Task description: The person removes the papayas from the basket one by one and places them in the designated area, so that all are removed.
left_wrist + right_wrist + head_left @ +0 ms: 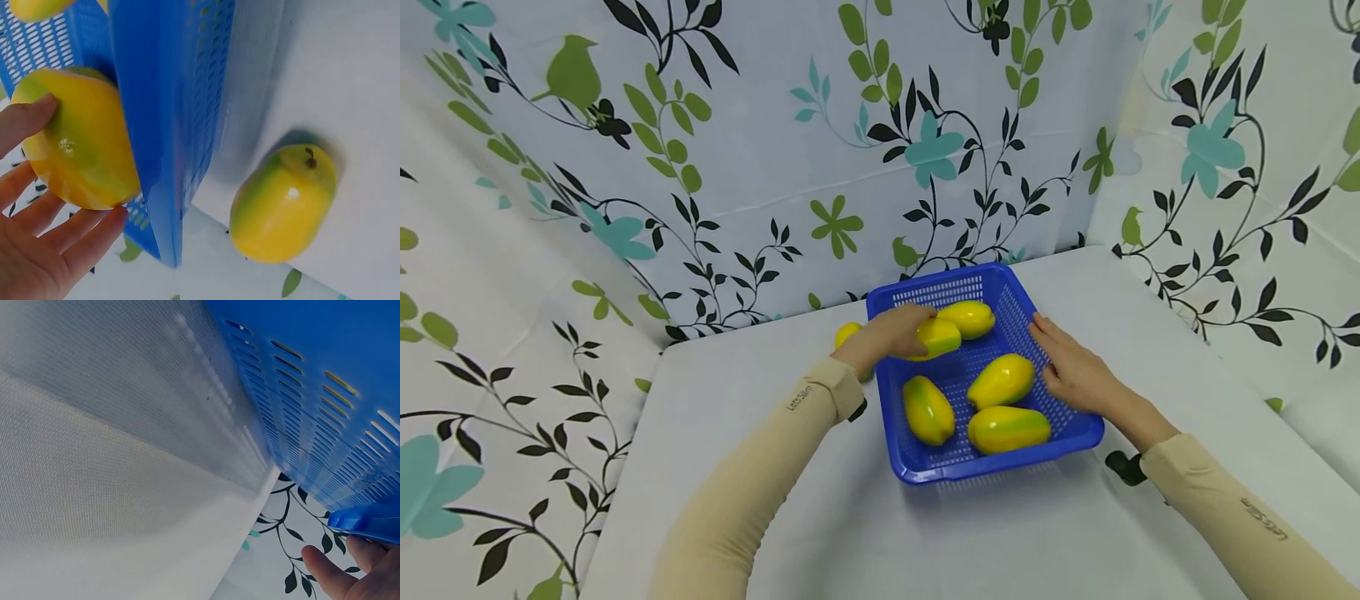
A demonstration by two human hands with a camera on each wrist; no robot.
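Observation:
My left hand (pixel 891 333) grips a yellow-green mango (pixel 81 137), thumb on one side and fingers spread round the other. This mango is at the far left part of a blue plastic basket (pixel 932 477), close by the side wall. Another mango (pixel 967 319) lies just beyond it, inside the basket. Nearer the front, several more sit on the basket floor, among them a mango (pixel 928 410) at the left and a mango (pixel 1009 429) by the front wall. My right hand (pixel 1078 375) rests against the basket's right rim with its fingers extended.
Outside the basket's left wall, a mango (pixel 284 203) lies on the white table (pixel 760 375), partly hidden by my left wrist in the head view. A leaf-patterned curtain (pixel 760 167) hangs behind the table's far edge, close to the basket's back.

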